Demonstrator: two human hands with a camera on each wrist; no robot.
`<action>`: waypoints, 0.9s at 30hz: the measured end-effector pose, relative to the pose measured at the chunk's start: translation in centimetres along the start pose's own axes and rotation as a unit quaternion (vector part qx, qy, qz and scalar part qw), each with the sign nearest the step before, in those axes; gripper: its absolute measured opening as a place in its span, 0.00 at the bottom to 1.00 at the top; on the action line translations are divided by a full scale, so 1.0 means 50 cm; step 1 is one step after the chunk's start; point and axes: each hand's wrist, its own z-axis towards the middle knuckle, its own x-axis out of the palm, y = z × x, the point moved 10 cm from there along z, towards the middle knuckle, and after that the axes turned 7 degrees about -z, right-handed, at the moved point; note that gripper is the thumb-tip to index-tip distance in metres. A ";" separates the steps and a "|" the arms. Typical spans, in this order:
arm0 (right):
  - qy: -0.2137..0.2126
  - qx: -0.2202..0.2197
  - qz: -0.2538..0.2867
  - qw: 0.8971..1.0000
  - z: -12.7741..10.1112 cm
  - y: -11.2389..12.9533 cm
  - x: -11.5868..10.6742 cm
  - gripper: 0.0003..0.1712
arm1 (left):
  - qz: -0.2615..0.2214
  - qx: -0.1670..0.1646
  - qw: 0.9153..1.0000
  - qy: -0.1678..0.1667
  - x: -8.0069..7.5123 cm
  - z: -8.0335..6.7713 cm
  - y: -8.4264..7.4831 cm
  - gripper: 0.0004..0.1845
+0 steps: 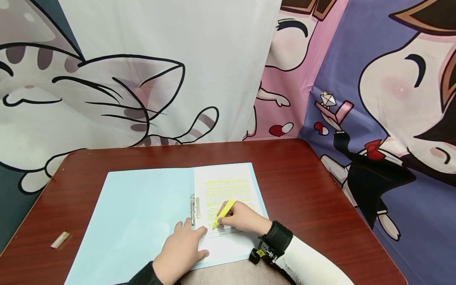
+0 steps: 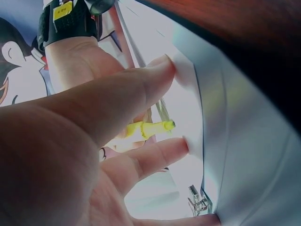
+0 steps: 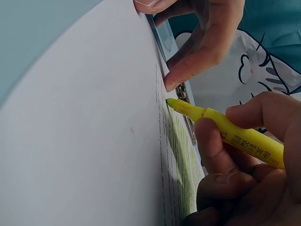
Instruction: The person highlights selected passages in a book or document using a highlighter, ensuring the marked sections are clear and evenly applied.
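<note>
A yellow highlighter is pinched in my right hand, its tip down at the lower lines of a printed sheet. Most of the text above carries yellow marking. In the right wrist view the highlighter slants with its greenish tip right at a line's start. My left hand lies with fingers spread over the lower part of the open light blue folder, thumb and forefinger on the sheet's left edge. Near its fingertips sits the folder's metal clip, also seen in the left wrist view.
The folder lies on a reddish-brown wooden table. A small pale, flat piece lies at the table's left. Cartoon-printed cloth hangs behind the table and along its right side. Black straps with cameras are on the wrists.
</note>
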 end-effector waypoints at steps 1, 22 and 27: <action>-0.001 0.000 0.001 1.000 0.000 0.001 0.000 0.05 | 0.000 -0.001 1.000 0.001 0.000 0.000 0.000 0.28; -0.009 -0.020 -0.016 1.000 0.003 0.002 0.001 0.07 | -0.001 -0.001 1.000 0.002 -0.001 -0.001 0.001 0.28; -0.011 -0.022 -0.024 0.999 0.002 0.003 0.000 0.07 | 0.000 -0.001 1.000 0.003 -0.001 -0.001 0.001 0.28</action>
